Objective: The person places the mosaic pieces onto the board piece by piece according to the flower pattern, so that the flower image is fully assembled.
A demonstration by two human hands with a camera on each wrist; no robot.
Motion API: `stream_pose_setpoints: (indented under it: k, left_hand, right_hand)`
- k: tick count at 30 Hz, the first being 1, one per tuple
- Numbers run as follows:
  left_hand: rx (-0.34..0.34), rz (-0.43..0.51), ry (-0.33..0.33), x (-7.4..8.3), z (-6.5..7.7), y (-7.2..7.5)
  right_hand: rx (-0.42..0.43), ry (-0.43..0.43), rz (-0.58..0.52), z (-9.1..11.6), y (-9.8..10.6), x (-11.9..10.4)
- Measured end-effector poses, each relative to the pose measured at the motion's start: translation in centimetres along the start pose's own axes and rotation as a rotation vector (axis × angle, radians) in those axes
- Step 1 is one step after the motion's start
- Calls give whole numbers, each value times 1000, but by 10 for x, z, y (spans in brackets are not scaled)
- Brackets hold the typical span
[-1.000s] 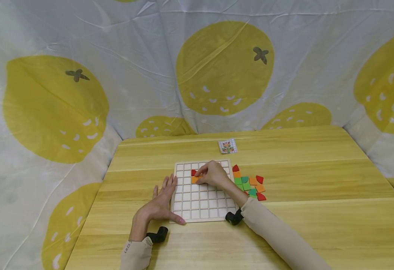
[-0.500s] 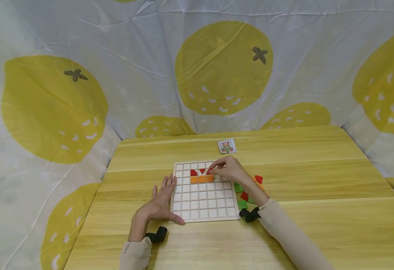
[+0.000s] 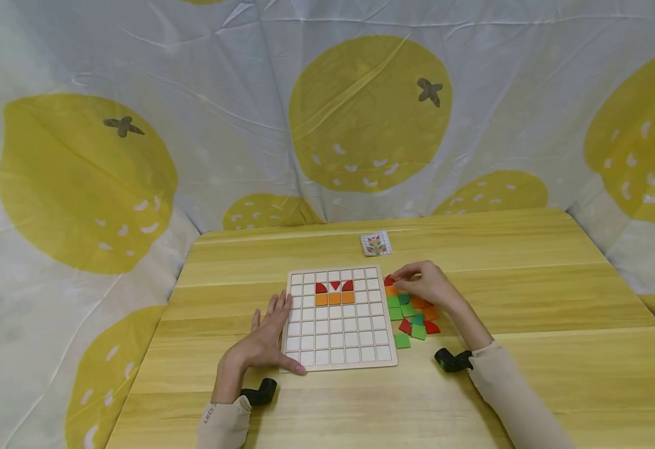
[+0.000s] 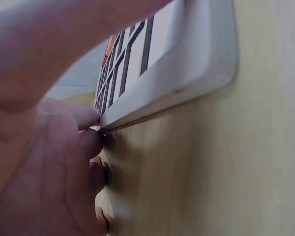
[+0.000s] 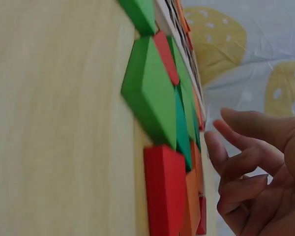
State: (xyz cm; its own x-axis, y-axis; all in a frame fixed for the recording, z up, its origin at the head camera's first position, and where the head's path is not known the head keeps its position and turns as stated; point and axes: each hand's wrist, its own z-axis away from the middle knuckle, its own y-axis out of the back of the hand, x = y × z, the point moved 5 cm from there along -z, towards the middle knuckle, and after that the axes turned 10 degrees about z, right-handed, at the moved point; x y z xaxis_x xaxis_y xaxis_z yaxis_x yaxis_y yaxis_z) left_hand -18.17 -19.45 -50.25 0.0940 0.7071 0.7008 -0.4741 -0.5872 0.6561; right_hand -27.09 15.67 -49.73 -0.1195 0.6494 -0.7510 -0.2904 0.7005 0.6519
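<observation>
A white grid board (image 3: pixel 337 333) lies on the table. Toward its far side sits a row of orange square tiles (image 3: pixel 335 299), with red tiles (image 3: pixel 335 285) in the row behind. My left hand (image 3: pixel 262 340) rests spread against the board's left edge, its thumb at the near left corner. In the left wrist view the fingers touch the board's side (image 4: pixel 152 98). Just right of the board my right hand (image 3: pixel 425 284) reaches over the loose tiles, fingertips right at a red rounded tile (image 3: pixel 389 280). The right wrist view shows its thumb and fingers apart, nothing visible between them.
Several loose green tiles (image 3: pixel 408 310), red ones and orange ones lie along the board's right side. A small printed pattern card (image 3: pixel 375 244) lies behind the board. A lemon-print cloth (image 3: pixel 237 125) hangs behind the wooden table (image 3: pixel 529 299).
My right hand has placed a red tile at the right end of the back row, let it go and moved right to the loose tiles. The left hand stays at the board's edge.
</observation>
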Motion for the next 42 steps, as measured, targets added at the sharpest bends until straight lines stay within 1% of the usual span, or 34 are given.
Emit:
stream_pose_setpoints:
  k: [4, 9, 24, 30, 36, 42]
  left_hand:
    - [1, 2, 0, 0, 0, 0]
    - [0, 11, 1, 0, 0, -2]
    - [5, 27, 9, 0, -1, -1]
    - [2, 27, 14, 0, -1, -1]
    - [1, 25, 13, 1, -1, 0]
    - [1, 25, 9, 1, -2, 0]
  right_hand:
    - [-6, -2, 17, 3, 2, 7]
    - [-4, -6, 31, 1, -1, 9]
    - [-16, 6, -30, -2, -9, 1]
    - [-40, -12, -58, -4, -10, 2]
    - [-65, 13, -84, -3, -10, 4]
    - [-56, 8, -66, -3, -10, 6]
